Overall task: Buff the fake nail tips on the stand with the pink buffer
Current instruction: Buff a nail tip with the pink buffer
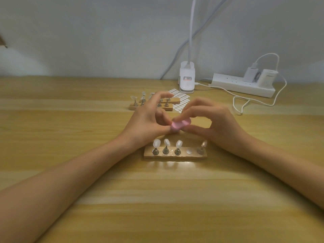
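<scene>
At mid-frame the right hand point(219, 125) pinched the buffer point(180, 124) just above the stand point(175, 155) on the worktop point(87, 190), probably for short controlled strokes. The left hand point(149, 120) curled at its left end; what it held couldn't be told.

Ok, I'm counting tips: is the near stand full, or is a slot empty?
Not full: the near stand holds four pegs; its fourth spot from the left shows only a bare disc.
</scene>
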